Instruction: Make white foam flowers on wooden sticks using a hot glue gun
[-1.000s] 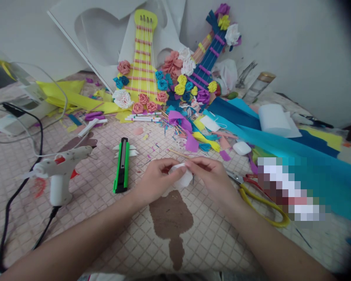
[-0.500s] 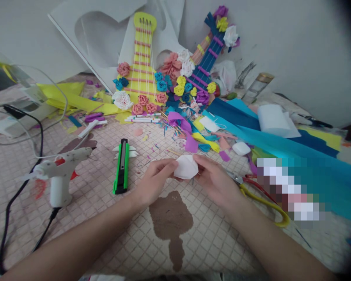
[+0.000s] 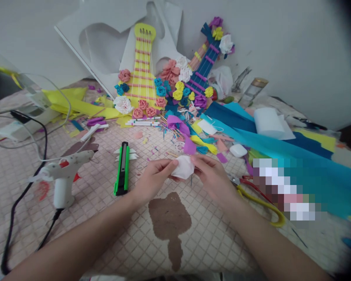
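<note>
A small white paper piece [image 3: 183, 168] with an angular outline is held between both hands over the table. My left hand [image 3: 158, 175] pinches its left edge, thumb on top. On the other side, my right hand [image 3: 208, 173] grips its right edge with thumb and fingers closed. Left of my left hand lies a green and black utility knife [image 3: 123, 168]. Scissors with red and yellow handles [image 3: 259, 201] lie beside my right forearm, partly hidden by it.
A white glue gun [image 3: 62, 175] with a black cable stands at the left. Yellow [image 3: 144, 74] and blue [image 3: 204, 70] paper guitars with paper flowers lean at the back. Blue crepe paper [image 3: 280, 144], a white roll [image 3: 267, 123] and colourful scraps cover the right side.
The view has shifted slightly. Both hands still hold the white paper, which is turned a little, and the right fingers have moved slightly along its edge.
</note>
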{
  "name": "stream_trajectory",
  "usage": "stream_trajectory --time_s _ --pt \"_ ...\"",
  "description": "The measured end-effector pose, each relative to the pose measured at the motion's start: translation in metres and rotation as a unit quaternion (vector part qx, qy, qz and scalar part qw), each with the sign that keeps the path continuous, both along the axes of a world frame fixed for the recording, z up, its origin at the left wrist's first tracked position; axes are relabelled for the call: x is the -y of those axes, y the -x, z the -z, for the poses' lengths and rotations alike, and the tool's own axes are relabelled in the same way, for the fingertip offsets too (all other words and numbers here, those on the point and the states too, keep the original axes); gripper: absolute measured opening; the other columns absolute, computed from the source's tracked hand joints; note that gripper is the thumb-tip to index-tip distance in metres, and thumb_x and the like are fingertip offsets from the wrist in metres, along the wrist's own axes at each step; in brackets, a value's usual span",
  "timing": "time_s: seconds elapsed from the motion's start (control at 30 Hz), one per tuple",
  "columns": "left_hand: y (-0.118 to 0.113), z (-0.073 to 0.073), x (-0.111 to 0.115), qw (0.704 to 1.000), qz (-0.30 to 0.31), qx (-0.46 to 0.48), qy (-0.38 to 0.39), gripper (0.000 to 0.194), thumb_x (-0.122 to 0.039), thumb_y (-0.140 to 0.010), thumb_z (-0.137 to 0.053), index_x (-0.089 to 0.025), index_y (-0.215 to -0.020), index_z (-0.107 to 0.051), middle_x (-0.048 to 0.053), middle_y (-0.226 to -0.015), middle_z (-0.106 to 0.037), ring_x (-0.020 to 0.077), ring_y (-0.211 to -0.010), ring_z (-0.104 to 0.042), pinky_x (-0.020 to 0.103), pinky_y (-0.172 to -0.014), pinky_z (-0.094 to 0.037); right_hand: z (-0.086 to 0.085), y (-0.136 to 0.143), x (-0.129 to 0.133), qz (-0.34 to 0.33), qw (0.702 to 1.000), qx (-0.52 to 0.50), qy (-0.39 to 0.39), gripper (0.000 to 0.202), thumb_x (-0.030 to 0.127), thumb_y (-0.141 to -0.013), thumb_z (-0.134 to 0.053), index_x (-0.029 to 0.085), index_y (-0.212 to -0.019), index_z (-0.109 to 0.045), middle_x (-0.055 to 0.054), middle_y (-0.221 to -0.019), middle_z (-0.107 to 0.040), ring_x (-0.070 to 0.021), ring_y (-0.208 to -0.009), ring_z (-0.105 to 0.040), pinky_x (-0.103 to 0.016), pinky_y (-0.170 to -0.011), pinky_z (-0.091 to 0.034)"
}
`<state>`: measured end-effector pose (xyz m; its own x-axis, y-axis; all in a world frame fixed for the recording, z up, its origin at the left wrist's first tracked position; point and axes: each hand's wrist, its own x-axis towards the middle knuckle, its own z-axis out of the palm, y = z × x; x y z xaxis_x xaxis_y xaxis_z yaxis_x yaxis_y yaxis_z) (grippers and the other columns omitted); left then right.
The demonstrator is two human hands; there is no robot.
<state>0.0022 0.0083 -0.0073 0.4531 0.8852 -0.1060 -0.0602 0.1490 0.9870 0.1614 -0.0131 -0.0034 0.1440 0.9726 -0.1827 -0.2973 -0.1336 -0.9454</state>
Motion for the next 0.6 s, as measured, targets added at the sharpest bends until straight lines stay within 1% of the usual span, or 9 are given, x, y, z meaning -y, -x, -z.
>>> stream_trajectory --time_s 0.17,0.3,0.4,0.5,0.6 --pt "-0.0009 0.001 -0.0017 1.0 -0.015 -0.023 -0.013 0.031 -0.038 -0.079 -0.055 -0.011 -0.069 -0.066 0.003 -0.065 -0.065 0.0117 -0.061 -0.058 0.024 -0.062 -0.049 0.007 -0.0014 -0.0021 0.002 0.999 0.032 -0.001 0.021 0.037 -0.062 -0.074 0.018 -0.072 -0.07 -0.001 -0.069 -0.063 -0.0134 -0.067 -0.053 -0.03 -0.067 -0.042" --pt "-0.0005 0.0012 -0.0036 0.998 -0.027 -0.039 -0.03 0.031 -0.038 -0.078 -0.056 -0.011 -0.067 -0.067 0.002 -0.062 -0.064 0.0103 -0.059 -0.057 0.021 -0.059 -0.047 0.0093 -0.0005 -0.0027 0.008 0.999 0.041 -0.013 0.023 0.039 -0.062 -0.073 0.018 -0.071 -0.07 -0.001 -0.068 -0.063 -0.0129 -0.064 -0.053 -0.03 -0.066 -0.042" --pt "-0.0002 0.0011 -0.0042 0.998 -0.043 -0.033 -0.028 0.03 -0.039 -0.076 -0.059 -0.011 -0.067 -0.068 0.002 -0.062 -0.064 0.0112 -0.059 -0.057 0.023 -0.059 -0.049 0.0096 -0.0017 -0.005 -0.01 0.999 0.047 -0.02 0.027 0.043 -0.066 -0.069 0.017 -0.072 -0.069 -0.003 -0.069 -0.064 -0.0143 -0.065 -0.055 -0.03 -0.064 -0.043" --pt "-0.0007 -0.0011 -0.004 0.999 -0.044 0.012 0.009 0.031 -0.04 -0.072 -0.064 -0.01 -0.067 -0.069 0.002 -0.063 -0.065 0.0125 -0.06 -0.059 0.024 -0.059 -0.05 0.0073 -0.0052 -0.0082 -0.026 0.997 0.048 -0.045 0.03 0.045 -0.072 -0.062 0.017 -0.082 -0.068 -0.005 -0.076 -0.067 -0.0169 -0.069 -0.059 -0.031 -0.063 -0.044" --pt "-0.0016 -0.0058 -0.0051 0.996 -0.034 0.06 0.051 0.033 -0.041 -0.067 -0.068 -0.008 -0.07 -0.069 0.004 -0.067 -0.067 0.0127 -0.061 -0.06 0.024 -0.06 -0.051 0.0013 -0.0081 -0.0082 -0.047 0.993 0.044 -0.103 0.03 0.033 -0.074 -0.058 0.021 -0.101 -0.062 -0.002 -0.08 -0.068 -0.0165 -0.071 -0.06 -0.03 -0.066 -0.045"
